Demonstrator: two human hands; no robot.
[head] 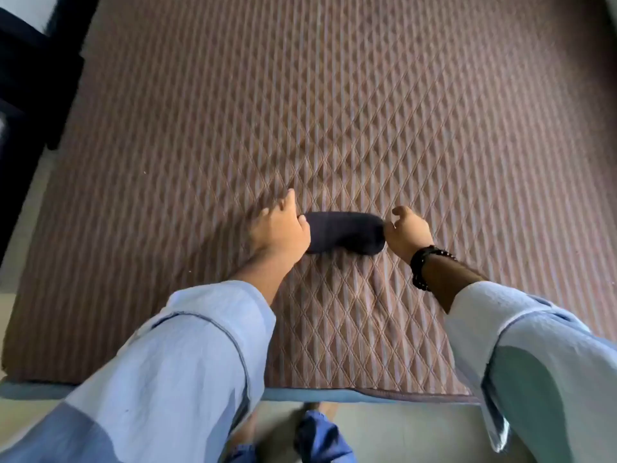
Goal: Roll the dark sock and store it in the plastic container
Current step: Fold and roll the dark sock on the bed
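Sock: the dark sock [345, 232] lies crosswise on the quilted mattress cover [434, 128], already bunched into a short fat roll, between the two hands.
Left hand: the left hand [278, 233] sits at the roll's left end, fingers partly spread and loose, touching it but not clamped round it.
Right hand: the right hand [405, 230], a beaded bracelet [422, 265] on its wrist, pinches the right end between thumb and curled fingers.
Container: no plastic container is in sight from here.
Stage: rolling looks nearly done; the carry to storage remains, I judge.
Risk: with so light a hold on the left, the roll may spring open when lifted.
Cause: soft knit, an untucked cuff, and one-ended grip.
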